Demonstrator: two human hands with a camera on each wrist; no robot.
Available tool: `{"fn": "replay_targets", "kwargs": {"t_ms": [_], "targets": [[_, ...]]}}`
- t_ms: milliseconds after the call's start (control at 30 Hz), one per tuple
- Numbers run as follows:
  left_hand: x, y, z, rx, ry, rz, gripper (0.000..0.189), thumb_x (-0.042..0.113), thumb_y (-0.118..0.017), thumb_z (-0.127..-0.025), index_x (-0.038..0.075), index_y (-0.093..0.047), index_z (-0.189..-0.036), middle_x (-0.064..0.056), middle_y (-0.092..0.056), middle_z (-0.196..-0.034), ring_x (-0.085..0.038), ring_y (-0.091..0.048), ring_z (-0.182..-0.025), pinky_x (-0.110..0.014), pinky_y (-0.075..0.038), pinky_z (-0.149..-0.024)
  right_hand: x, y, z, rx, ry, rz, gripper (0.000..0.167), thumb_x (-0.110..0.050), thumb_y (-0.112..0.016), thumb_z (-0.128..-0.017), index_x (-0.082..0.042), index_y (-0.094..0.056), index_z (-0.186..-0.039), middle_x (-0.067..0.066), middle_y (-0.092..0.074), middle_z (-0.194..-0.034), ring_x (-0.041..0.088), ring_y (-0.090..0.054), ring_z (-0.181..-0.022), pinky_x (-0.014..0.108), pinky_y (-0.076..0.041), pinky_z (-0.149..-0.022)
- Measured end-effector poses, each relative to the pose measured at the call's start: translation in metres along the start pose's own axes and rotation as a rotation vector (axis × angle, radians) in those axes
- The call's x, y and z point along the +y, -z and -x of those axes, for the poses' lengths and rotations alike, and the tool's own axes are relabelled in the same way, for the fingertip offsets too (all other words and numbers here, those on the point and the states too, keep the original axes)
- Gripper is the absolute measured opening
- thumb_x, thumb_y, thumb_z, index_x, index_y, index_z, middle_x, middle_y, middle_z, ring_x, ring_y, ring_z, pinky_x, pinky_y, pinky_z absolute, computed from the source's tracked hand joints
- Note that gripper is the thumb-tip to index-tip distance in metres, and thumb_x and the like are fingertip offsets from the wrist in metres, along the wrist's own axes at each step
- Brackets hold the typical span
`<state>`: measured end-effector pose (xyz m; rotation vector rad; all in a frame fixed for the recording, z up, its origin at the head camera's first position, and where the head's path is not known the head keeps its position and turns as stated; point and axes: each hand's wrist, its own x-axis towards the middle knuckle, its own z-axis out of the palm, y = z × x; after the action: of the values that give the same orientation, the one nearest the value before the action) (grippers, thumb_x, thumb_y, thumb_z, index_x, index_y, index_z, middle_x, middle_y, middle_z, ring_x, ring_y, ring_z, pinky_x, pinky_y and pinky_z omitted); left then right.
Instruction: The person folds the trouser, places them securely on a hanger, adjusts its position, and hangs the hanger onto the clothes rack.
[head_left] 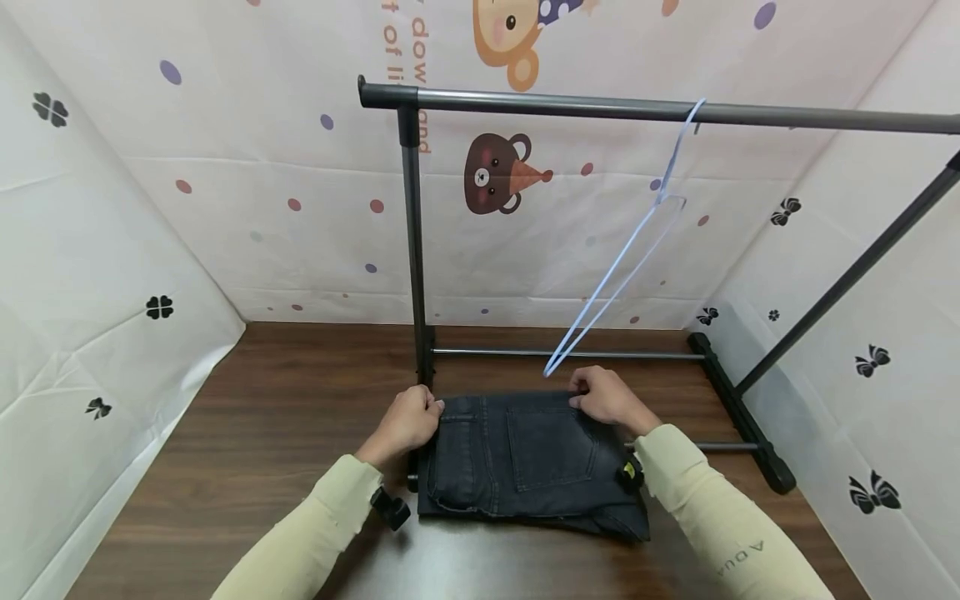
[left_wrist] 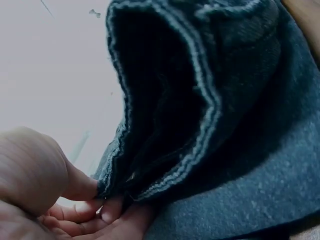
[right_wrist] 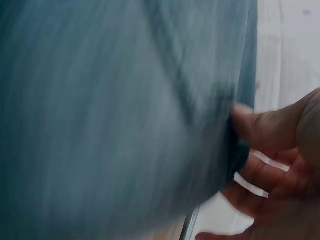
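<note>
Folded black jeans (head_left: 551,446) with a back pocket showing are between my two hands in the head view. My left hand (head_left: 405,423) pinches their far left corner. In the left wrist view, the thumb and fingers of that hand (left_wrist: 35,175) grip the cloth at the stitched hem (left_wrist: 212,110) of an open leg end. At the far right edge, my right hand (head_left: 609,398) holds the jeans. The right wrist view, blurred, shows its thumb on one face of the denim (right_wrist: 115,120) and the fingers behind the edge.
A dark metal clothes rack (head_left: 540,102) stands just beyond the jeans. From its top bar hangs a light blue hanger (head_left: 600,287), tilted, its lower end close above my right hand. Below is a brown wood-look floor (head_left: 300,400), with printed white sheets (head_left: 247,242) around it.
</note>
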<state>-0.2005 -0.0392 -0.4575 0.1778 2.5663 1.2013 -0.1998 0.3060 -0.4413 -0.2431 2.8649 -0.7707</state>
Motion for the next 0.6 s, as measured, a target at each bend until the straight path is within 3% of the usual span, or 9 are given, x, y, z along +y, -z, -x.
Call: {"fn": "replay_targets", "kwargs": {"t_ms": [167, 333, 467, 600], "targets": [[0.001, 0.000, -0.002, -0.017, 0.036, 0.032, 0.031, 0.019, -0.052, -0.110, 0.006, -0.052, -0.083, -0.005, -0.049, -0.071, -0.017, -0.046, -0.058, -0.029, -0.039, -0.054, 0.029, 0.013, 0.001, 0.001, -0.044, -0.086, 0.004, -0.007, -0.072, -0.094, -0.004, -0.070, -0.093, 0.006, -0.068, -0.085, 0.017, -0.056, -0.075, 0.033, -0.047, -0.071], [-0.001, -0.001, -0.004, -0.015, 0.046, 0.054, 0.030, 0.020, -0.052, -0.110, 0.005, -0.053, -0.085, -0.006, -0.051, -0.074, -0.018, -0.048, -0.061, -0.030, -0.040, -0.056, 0.045, 0.017, 0.002, 0.014, -0.068, -0.107, 0.005, -0.006, -0.065, -0.099, -0.002, -0.069, -0.100, 0.010, -0.068, -0.090, 0.020, -0.059, -0.080, 0.034, -0.048, -0.071], [-0.006, -0.002, 0.000, 0.017, 0.046, 0.069, 0.026, 0.025, -0.056, -0.109, 0.006, -0.059, -0.091, -0.005, -0.056, -0.075, -0.018, -0.051, -0.062, -0.030, -0.042, -0.059, 0.045, 0.020, 0.009, 0.058, -0.074, -0.069, 0.013, -0.006, -0.060, -0.102, 0.001, -0.067, -0.110, 0.013, -0.070, -0.098, 0.021, -0.061, -0.083, 0.034, -0.049, -0.072], [-0.004, 0.001, 0.013, -0.006, 0.035, 0.002, 0.037, 0.039, -0.062, -0.105, 0.012, -0.060, -0.080, -0.001, -0.057, -0.062, -0.016, -0.050, -0.053, -0.029, -0.041, -0.054, 0.030, 0.025, 0.030, 0.034, -0.065, -0.002, 0.006, -0.009, -0.063, -0.101, -0.004, -0.066, -0.099, 0.009, -0.066, -0.086, 0.019, -0.057, -0.072, 0.032, -0.046, -0.063]]}}
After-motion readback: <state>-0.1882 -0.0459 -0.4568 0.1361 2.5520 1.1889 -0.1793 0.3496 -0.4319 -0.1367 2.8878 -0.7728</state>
